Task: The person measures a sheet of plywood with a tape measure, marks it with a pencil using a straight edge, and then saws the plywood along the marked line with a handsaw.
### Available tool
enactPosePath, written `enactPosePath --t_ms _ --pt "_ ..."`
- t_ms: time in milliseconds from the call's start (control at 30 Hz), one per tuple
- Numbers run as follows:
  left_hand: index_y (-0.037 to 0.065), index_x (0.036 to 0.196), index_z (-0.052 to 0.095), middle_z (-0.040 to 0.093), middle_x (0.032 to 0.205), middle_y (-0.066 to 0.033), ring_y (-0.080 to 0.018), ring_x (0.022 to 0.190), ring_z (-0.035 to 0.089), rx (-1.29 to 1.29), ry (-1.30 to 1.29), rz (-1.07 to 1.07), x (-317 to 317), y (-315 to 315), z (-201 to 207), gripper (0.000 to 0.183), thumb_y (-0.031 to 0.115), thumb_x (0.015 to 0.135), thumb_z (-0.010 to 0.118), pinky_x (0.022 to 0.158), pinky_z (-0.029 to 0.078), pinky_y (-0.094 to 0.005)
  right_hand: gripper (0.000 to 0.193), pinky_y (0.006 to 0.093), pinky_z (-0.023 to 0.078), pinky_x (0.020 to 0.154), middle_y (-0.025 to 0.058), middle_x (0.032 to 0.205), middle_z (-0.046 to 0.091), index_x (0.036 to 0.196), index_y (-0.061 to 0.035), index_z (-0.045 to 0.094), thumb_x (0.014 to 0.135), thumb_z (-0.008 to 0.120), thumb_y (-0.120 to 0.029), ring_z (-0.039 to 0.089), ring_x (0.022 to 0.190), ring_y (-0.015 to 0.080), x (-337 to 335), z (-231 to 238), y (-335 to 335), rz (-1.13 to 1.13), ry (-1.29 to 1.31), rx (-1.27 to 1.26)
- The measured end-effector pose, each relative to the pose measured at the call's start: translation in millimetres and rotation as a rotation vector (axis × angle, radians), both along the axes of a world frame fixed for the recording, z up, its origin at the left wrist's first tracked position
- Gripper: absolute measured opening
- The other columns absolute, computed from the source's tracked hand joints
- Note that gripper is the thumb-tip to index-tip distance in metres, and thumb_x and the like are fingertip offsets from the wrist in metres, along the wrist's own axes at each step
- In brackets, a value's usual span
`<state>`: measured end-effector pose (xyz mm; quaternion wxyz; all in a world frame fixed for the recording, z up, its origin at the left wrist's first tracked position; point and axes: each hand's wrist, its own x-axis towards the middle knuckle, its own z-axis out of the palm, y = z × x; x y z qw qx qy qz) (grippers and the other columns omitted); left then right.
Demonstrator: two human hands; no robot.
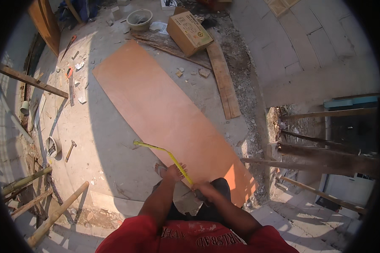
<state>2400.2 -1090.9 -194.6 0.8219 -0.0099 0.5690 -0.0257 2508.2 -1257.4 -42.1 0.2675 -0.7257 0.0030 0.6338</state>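
A long reddish-brown plywood sheet (156, 97) lies slantwise on the concrete floor in front of me. Over its near left edge runs the yellow blade of a tape measure (159, 148); it bends partway, and its free end reaches past the sheet's edge. My left hand (173, 172) is at the blade, its fingers curled around it from below. Closer to my body, my right hand (203, 190) is closed at the other end of the tape measure, and the case is mostly hidden in it.
At the left lie a hammer (71, 151), a bucket (53, 146) and a handsaw (70, 86). Wooden poles (59, 213) jut in at lower left. A cardboard box (189, 31), a plank (222, 78) and a basin (139, 20) are at the back. A block wall (312, 50) stands on the right.
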Motion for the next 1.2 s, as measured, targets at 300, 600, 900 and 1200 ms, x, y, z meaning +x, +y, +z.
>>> enactPosePath --t_ms 300,600,900,1200 --pt "0.005 0.139 0.057 0.067 0.132 -0.0112 -0.0281 0.113 0.065 -0.206 -0.555 0.346 134.7 -95.9 51.3 0.044 0.032 0.104 0.05 0.097 0.052 -0.0443 0.042 0.0381 0.058 0.056 0.0126 0.086 0.068 0.109 0.0023 0.068 0.095 0.068 -0.037 0.069 0.067 0.0236 216.6 -10.8 23.1 -0.022 0.313 -0.274" --pt "0.002 0.119 0.062 0.07 0.105 -0.0134 -0.0268 0.092 0.07 0.348 0.111 0.26 462.1 -46.1 -123.0 0.028 0.023 0.106 0.048 0.085 0.058 -0.0423 0.045 0.0357 0.063 0.068 0.0106 0.096 0.068 0.122 0.0021 0.064 0.099 0.068 -0.036 0.07 0.077 0.0201 514.1 -109.2 -29.9 0.29 0.214 -0.061" --pt "0.007 0.114 0.066 0.076 0.105 -0.0089 -0.0183 0.084 0.067 0.767 0.339 0.054 520.4 233.8 -199.0 0.04 0.042 0.108 0.05 0.075 0.054 -0.0387 0.031 0.0389 0.052 0.065 0.005 0.094 0.069 0.121 -0.005 0.068 0.099 0.063 -0.026 0.06 0.067 0.0208 588.7 -30.2 -116.4 0.4 -0.234 0.282" --pt "0.006 0.136 0.066 0.066 0.138 -0.0185 -0.0375 0.132 0.059 0.906 0.321 -0.902 281.4 0.4 -249.4 0.067 0.061 0.1 0.05 0.112 0.044 -0.0457 0.036 0.0255 0.047 0.044 0.0033 0.087 0.064 0.112 -0.0047 0.065 0.101 0.061 -0.038 0.067 0.065 0.013 521.9 -237.1 150.2 0.082 -0.161 0.282"
